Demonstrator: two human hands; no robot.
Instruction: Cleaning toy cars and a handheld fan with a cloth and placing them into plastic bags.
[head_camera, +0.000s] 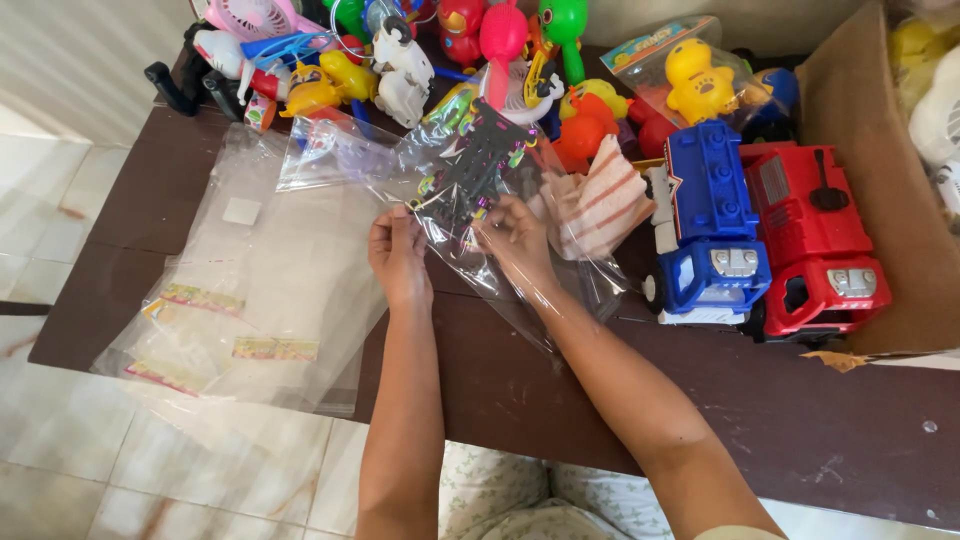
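My left hand (398, 252) and my right hand (517, 240) both grip a clear plastic bag (440, 170) above the dark brown table (620, 400). Inside the bag lies a dark flat toy (478, 165) with small coloured pieces on it. My left hand pinches the bag's near edge; my right hand holds it at the toy's lower right corner. The bag's far end stretches away toward the toy pile.
A stack of clear bags (250, 300) with coloured labels lies at the left. A blue truck (708, 225) and a red truck (815, 240) stand at the right beside a cardboard box (890, 180). A striped cloth (597, 200) and several bright plastic toys (400, 60) crowd the far edge.
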